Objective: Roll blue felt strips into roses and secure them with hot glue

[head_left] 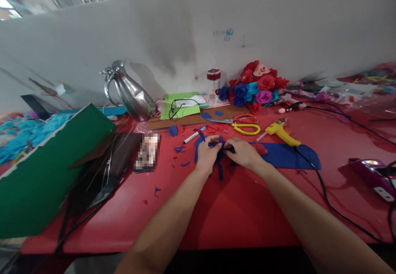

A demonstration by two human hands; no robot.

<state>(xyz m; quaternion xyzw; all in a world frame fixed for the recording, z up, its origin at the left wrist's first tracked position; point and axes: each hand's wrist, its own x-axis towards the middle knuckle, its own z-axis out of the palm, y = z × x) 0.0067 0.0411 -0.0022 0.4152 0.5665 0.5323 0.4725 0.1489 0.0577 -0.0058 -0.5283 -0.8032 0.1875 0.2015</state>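
Note:
My left hand (208,153) and my right hand (243,152) meet over the red table (235,212), both pinched on a small piece of dark blue felt (221,157) held between them. A thin blue strip hangs down from it toward me. A larger sheet of blue felt (286,155) lies flat just right of my right hand. Small blue and red scraps (182,148) are scattered to the left of my left hand.
Yellow-handled scissors (244,126), a yellow glue gun (280,131) with its black cord, a white marker (193,135) and a bunch of felt roses (256,86) lie beyond my hands. A steel jug (130,92) stands at the back. A green board (46,171) leans at left.

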